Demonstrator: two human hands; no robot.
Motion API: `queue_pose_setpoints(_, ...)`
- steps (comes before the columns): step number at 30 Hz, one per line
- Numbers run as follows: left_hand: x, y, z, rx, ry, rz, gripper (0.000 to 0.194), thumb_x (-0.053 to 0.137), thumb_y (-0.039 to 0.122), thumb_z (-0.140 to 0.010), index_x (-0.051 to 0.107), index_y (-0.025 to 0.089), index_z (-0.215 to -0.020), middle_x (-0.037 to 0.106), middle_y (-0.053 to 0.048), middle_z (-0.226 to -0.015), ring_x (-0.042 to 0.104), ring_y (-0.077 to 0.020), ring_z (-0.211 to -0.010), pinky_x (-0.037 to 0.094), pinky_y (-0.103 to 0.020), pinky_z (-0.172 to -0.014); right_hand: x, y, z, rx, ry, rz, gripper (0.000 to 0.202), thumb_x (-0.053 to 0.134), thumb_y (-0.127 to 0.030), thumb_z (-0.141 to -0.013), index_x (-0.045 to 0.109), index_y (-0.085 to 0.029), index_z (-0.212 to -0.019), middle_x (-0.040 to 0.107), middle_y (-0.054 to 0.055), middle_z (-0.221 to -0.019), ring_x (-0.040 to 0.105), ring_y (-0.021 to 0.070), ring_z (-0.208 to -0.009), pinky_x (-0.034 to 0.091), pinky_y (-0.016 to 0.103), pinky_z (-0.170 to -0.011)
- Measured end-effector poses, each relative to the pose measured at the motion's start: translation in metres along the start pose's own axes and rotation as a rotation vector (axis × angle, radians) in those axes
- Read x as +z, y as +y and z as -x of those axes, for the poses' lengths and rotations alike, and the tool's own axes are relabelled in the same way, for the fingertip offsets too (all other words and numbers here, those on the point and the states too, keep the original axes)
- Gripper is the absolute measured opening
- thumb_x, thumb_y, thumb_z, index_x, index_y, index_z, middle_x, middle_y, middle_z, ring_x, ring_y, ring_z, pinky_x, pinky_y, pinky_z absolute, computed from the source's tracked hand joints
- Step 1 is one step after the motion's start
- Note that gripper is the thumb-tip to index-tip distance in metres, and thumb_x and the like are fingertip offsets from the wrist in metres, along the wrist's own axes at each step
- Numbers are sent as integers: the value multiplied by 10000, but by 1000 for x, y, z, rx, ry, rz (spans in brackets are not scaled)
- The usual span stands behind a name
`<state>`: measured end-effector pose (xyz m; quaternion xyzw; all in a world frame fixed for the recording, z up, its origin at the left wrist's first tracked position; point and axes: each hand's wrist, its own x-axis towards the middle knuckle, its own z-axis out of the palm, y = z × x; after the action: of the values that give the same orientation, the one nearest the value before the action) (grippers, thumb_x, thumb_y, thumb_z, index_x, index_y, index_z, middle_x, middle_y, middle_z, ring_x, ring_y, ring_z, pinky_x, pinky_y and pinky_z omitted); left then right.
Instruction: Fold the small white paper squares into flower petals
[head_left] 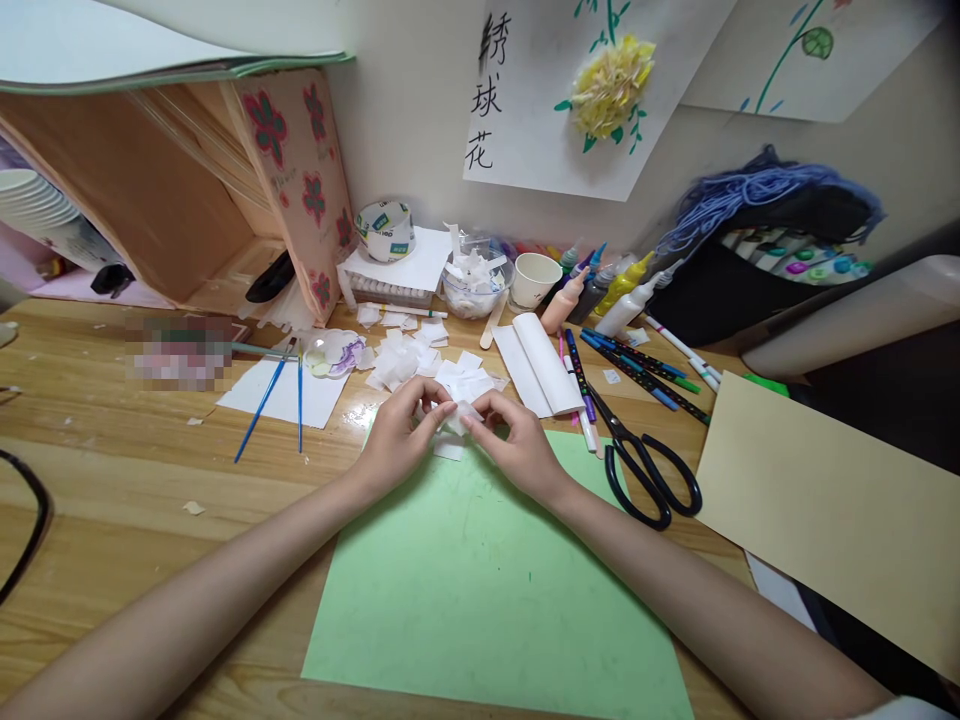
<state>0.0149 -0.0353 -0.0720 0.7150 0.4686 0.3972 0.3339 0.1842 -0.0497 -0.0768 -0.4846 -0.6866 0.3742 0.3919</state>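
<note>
My left hand (407, 428) and my right hand (516, 438) meet over the far edge of a green sheet (480, 590). Between their pinched thumbs and fingers is a small piece of white paper (466, 412), gripped from both sides. Just behind my fingers lies a loose heap of cut white paper pieces (405, 358). One more white piece (448, 448) rests on the green sheet under my hands. To the right of my right hand lie black-handled scissors (646, 465), and a partly rolled white sheet (544, 365) sits behind it.
Paintbrushes (264, 408) and a palette (335, 354) lie left. A clear bowl of paper scraps (478, 280), a paper cup (535, 280) and paint bottles (566, 300) line the wall. Markers (645, 370) and a yellowish board (832, 510) are right. A flower-painted box (292, 190) stands back left.
</note>
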Motion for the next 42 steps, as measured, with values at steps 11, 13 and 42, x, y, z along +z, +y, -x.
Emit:
queue_pose_setpoints(11, 0, 0, -1, 66, 23, -41, 152, 533, 311, -867, 611, 190, -819, 603, -11, -787, 510, -131, -717, 401, -250, -651, 0, 3, 0, 28, 16, -105, 202, 471, -332, -900, 553, -193, -779, 560, 2, -740, 520, 135, -706, 395, 258, -645)
queue_pose_setpoints(13, -3, -3, -2, 37, 219, -111, 144, 505, 301, -882, 591, 190, -847, 589, -16, -810, 509, -135, -727, 404, -254, -650, 0, 3, 0, 29, 30, -107, 185, 465, -310, -903, 561, -194, -795, 578, 8, -757, 536, 139, -723, 406, 263, -659)
queue_pose_setpoints(42, -9, 0, -2, 269, 46, -329, 79, 432, 209, -871, 499, 184, -836, 539, -34, -827, 473, -179, -817, 376, -329, -740, 0, 3, 0, -128, 181, 76, 68, 606, -155, -778, 589, -195, -726, 554, 16, -738, 505, 155, -719, 408, 286, -632)
